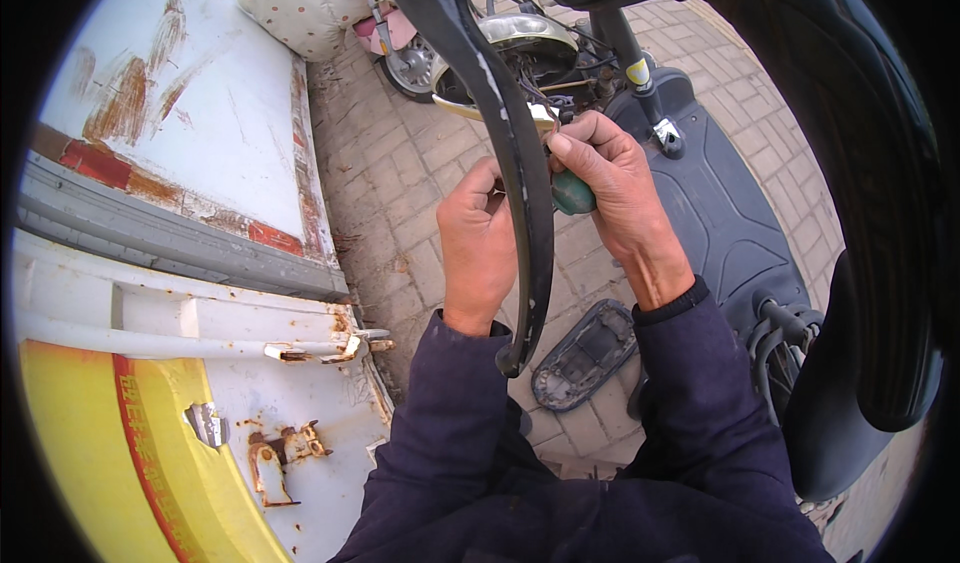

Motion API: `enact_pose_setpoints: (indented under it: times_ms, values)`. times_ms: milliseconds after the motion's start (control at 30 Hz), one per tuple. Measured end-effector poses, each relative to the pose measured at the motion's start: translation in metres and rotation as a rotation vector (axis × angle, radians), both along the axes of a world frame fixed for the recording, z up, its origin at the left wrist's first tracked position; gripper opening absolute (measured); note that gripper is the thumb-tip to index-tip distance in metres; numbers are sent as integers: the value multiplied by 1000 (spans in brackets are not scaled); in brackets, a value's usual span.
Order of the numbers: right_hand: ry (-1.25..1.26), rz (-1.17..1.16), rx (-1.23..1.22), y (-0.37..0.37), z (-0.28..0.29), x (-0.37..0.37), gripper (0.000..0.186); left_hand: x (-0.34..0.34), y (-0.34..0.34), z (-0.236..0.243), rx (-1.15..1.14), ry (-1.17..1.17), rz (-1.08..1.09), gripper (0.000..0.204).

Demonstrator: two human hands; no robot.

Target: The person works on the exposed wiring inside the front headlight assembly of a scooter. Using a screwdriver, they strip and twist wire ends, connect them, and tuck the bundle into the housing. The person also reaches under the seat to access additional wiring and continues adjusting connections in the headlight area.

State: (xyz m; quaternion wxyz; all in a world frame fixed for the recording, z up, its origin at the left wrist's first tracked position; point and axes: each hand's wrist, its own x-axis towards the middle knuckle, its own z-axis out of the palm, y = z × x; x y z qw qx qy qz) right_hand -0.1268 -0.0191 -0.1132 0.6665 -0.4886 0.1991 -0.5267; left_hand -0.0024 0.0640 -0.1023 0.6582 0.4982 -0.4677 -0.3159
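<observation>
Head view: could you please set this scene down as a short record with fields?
Setting: brick paving beside a rusty white vehicle body
Left hand: on the curved black panel of a scooter
Right hand: grip closed on a green-handled tool at the scooter's front
Footboard: dark grey, right of the hands
On ground: loose grey cover

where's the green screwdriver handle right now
In the head view, just right of centre: the green screwdriver handle sits in the right hand, against the black curved panel.
</observation>
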Motion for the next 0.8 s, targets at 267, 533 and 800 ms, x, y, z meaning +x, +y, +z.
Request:
enact_pose_setpoints:
  times_ms: [267, 533, 800]
  values:
    - [-6, 12, -42, -7, -1, -5, 13, -1, -1, 0, 31, 29, -6, 20]
    - [-26, 113, -48, -16, -3, -12, 13, 2, -2, 2, -17, 86, -114, 20]
    - [-80, 212, 15, -21, -11, -13, 14, -1, -1, 4, -10, 68, -110, 21]
